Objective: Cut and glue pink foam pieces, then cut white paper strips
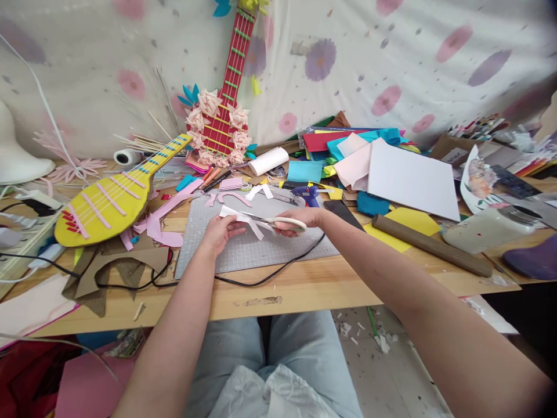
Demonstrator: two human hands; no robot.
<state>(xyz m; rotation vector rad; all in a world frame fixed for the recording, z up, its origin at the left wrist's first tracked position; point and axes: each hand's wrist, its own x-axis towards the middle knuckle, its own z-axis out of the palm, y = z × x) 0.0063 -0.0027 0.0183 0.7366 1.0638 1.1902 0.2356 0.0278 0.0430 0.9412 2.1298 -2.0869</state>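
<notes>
My left hand (220, 233) pinches a strip of white paper (230, 212) above the grey cutting mat (243, 261). In my right hand (300, 219) is a pair of scissors (289, 224) with pale handles, the fingers wrapped round them. The blades point left and lie along the white paper, and a narrow piece hangs down beside them. On the mat behind my hands are pink paper cutouts (235, 199) and a white paper scrap (261, 191). Whether the blades are closed is hard to make out.
A blue glue gun (307, 195) lies behind my right hand, and a black cable (278, 275) crosses the mat. To the left rests a yellow paper lute (104, 203); a red guitar model (221, 128) leans at the back. A brown roller (430, 245) and white jar (491, 228) are right.
</notes>
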